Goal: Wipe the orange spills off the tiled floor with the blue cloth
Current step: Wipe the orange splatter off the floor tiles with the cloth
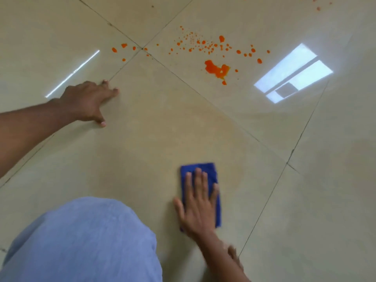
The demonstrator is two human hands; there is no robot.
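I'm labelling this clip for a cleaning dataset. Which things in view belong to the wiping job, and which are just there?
Part of the job:
blue cloth, flat under the right hand
orange puddle
orange droplets
tiled floor

Just there:
left hand, braced on the floor
window reflection
strip-light reflection
blue-clad knee

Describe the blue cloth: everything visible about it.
The blue cloth is a deep blue, soft-looking fabric folded into a narrow rectangle, lying flat on the beige tiled floor. The right hand presses on it with straight, spread fingers, covering its middle. It sits well short of the orange spills farther ahead.
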